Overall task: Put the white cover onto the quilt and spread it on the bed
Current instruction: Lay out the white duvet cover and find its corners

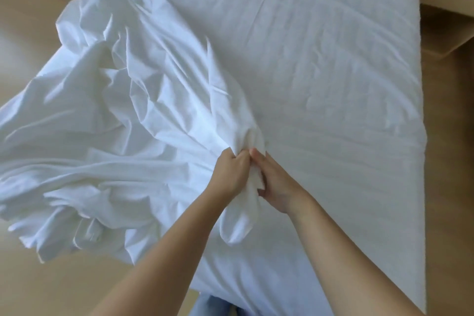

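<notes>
A ribbed, stitched quilt (333, 72) lies flat across the bed (421, 33). The white cover (115, 110), smooth and crumpled, billows over its left side. The left hand (232, 173) and right hand (274, 182) together clutch one bunched corner.

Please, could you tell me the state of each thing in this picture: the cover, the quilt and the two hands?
white cover: crumpled and bunched over the left side of the quilt, not spread, one part gathered into a twist.
quilt: lies flat and spread out, slightly wrinkled, not inside the cover.
left hand: grips the gathered part of the cover.
right hand: grips the same gathered part, right beside the left hand.
</notes>
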The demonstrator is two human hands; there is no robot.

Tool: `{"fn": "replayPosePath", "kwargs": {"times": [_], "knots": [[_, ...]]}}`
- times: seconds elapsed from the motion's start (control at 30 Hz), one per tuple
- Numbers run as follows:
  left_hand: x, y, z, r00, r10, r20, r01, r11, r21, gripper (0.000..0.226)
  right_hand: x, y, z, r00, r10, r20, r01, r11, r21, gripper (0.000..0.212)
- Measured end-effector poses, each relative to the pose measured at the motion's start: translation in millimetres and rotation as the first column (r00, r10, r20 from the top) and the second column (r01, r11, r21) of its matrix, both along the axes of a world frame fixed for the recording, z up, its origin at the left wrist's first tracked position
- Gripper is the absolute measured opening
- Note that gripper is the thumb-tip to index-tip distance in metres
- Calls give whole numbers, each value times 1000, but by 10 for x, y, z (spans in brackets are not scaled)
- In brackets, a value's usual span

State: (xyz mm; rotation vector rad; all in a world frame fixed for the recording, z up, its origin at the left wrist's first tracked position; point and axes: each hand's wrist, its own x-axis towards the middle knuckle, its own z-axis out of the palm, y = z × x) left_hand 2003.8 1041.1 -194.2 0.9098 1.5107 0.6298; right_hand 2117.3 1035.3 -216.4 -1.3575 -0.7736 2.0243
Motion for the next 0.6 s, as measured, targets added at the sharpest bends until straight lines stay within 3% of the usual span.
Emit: {"fn": "replayPosePath", "kwargs": {"times": [0.03,0.1,0.17,0.3,0.43,0.5,0.6], "knots": [[19,-52,53,999,-35,-18,35,999,19,42,-16,-59,23,997,-77,-23,77,997,-4,43],[93,-183,162,987,-116,-107,124,990,70,36,9,-118,139,979,-185,84,184,983,25,23],[217,-343,266,943,-209,-257,244,963,113,27,116,-184,216,961,-239,140,238,971,26,21],[636,-710,262,812,-342,-473,433,897,94,64,541,-385,349,979,-205,8,203,960,-194,27],[1221,-1077,249,843,-195,-501,314,935,164,49,1067,-553,372,982,-28,184,47,994,-100,19],[1546,-1271,274,910,-87,-405,188,958,216,61,1364,-609,434,950,-49,308,60,998,-25,10],[2093,-1554,401,946,17,-324,103,932,348,80,1950,-685,598,956,-105,276,106,994,12,14]]}}
